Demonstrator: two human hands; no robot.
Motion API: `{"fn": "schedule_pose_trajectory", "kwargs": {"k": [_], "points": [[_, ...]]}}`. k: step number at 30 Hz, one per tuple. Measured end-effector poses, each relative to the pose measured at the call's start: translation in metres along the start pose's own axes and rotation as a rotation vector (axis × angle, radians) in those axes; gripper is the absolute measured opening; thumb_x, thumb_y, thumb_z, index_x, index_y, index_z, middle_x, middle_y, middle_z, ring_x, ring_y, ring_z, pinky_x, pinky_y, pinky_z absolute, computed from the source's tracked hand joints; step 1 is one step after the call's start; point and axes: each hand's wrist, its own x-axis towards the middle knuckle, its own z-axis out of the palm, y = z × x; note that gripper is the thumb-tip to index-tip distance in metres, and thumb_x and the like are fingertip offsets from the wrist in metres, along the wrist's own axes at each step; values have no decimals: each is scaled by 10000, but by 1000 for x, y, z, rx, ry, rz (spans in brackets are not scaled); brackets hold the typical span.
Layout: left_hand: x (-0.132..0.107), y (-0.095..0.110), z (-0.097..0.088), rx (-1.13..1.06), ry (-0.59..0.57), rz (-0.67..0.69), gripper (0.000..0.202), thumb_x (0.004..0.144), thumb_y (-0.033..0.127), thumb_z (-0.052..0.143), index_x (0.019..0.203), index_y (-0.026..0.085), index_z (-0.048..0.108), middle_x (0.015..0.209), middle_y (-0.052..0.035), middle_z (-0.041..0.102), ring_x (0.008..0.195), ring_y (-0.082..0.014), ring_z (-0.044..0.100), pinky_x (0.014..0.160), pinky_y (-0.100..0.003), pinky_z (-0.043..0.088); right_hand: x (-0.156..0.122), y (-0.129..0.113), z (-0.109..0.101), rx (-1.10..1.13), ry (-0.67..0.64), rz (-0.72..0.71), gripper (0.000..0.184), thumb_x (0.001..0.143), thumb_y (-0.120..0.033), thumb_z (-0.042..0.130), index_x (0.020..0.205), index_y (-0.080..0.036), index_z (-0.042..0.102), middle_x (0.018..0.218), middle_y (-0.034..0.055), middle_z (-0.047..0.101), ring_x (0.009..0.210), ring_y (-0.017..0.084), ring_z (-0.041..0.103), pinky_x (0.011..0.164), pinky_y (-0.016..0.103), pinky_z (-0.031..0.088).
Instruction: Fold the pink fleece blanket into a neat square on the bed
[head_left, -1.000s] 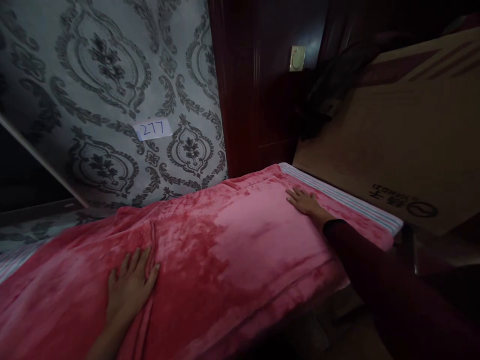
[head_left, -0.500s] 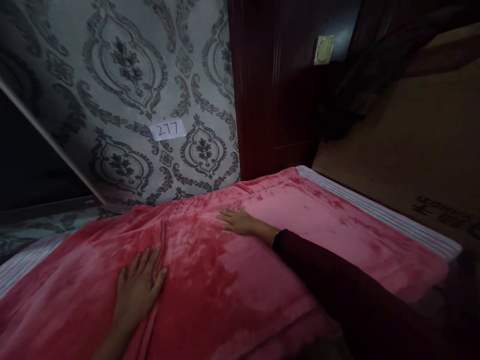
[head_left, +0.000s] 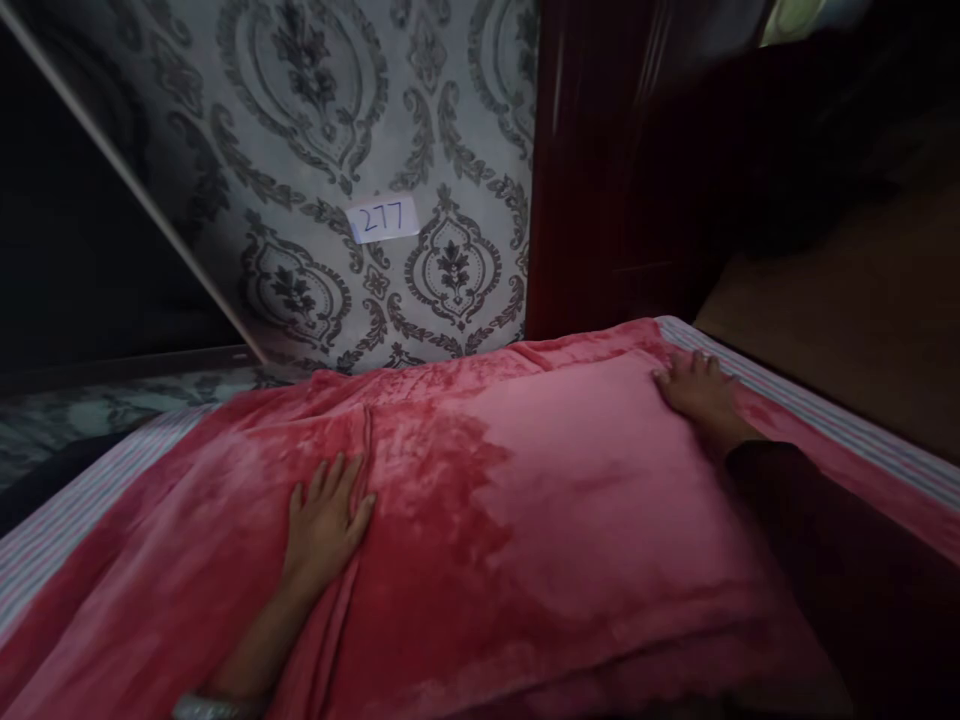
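A plush red and pink blanket (head_left: 600, 480) covers most of the surface in front of me, with a fold line running toward me left of centre. My left hand (head_left: 324, 520) lies flat on it beside that fold, fingers spread. Farther off to the right, my right hand (head_left: 701, 395) rests palm down near the blanket's far right part, its fingers apart. Neither hand grips the cloth. Below the blanket, a striped sheet (head_left: 832, 405) shows along the right edge and again at the left.
Patterned wallpaper (head_left: 300, 150) rises behind the blanket, with a paper label (head_left: 384, 218) reading 277. A dark red wooden panel (head_left: 600, 180) stands right of it. Brown cardboard (head_left: 840, 320) borders the right side, and a dark panel (head_left: 97, 220) leans at the left.
My right hand has slid right across the blanket, from its middle toward the right edge. My left hand stays by the fold. The view has shifted, so the surroundings sit differently.
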Motion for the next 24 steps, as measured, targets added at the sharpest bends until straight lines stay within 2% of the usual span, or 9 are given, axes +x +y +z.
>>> {"fn": "schedule_pose_trajectory", "kwargs": {"k": [2,6,10,12,14,16,18,22,24], "points": [[-2,4,-5,-14,-19,-11,620,1020,412,388,1603,203,403,1668,-123,384,1557,-326,312,1251,-582,247,-10,-43,-4,35,-3,-6,689,1043,-497,241,1603,-128,401,1656,244,303,1519,466,255,1125,762,280],[-4,8,-10,-15,-28,-17,617,1019,400,411,1598,189,410,1667,-137,381,1558,-335,309,1249,-594,247,-57,-173,-23,103,-149,-473,631,1057,-462,299,1614,-178,390,1693,156,272,1567,351,205,1218,636,236],[-6,8,-10,-9,-19,-22,616,1017,394,426,1597,187,412,1666,-137,380,1556,-338,314,1245,-598,261,-114,-293,-36,208,-321,-815,669,1061,-529,344,1647,-207,335,1712,137,210,1573,337,198,1239,603,198],[-7,9,-10,-13,-14,-19,616,1017,397,430,1597,191,412,1666,-133,380,1555,-339,316,1243,-604,267,-132,-333,-35,259,-360,-865,674,1064,-530,345,1655,-208,314,1715,135,200,1584,318,167,1248,600,165],[-8,9,-11,-12,-15,-17,614,1020,400,427,1598,193,409,1670,-130,373,1557,-339,312,1243,-605,268,-139,-357,-30,280,-388,-863,660,1069,-520,334,1655,-216,311,1714,122,214,1588,300,152,1252,606,138],[-8,9,-11,-7,-18,-16,613,1025,404,423,1600,192,404,1676,-129,359,1559,-341,308,1242,-604,271,-135,-361,-24,256,-396,-828,639,1070,-526,337,1652,-262,321,1717,75,226,1588,277,158,1262,582,124],[-9,9,-11,-9,-17,-15,611,1028,408,421,1601,196,405,1679,-127,355,1557,-343,311,1241,-602,276,-122,-345,-18,205,-376,-756,618,1067,-528,351,1645,-309,334,1717,38,233,1584,267,177,1270,551,120],[-8,9,-11,-33,-14,-12,606,1023,416,430,1592,209,424,1676,-125,364,1556,-342,312,1241,-599,276,-83,-261,-20,99,-347,-503,598,1076,-456,314,1637,-254,360,1709,126,234,1563,361,218,1208,675,184],[-8,9,-10,-44,-16,-10,610,1020,420,431,1593,208,423,1676,-126,364,1558,-343,307,1242,-604,266,-68,-216,-26,32,-333,-267,593,1079,-450,302,1622,-228,389,1698,158,257,1555,394,224,1176,710,221]]}}
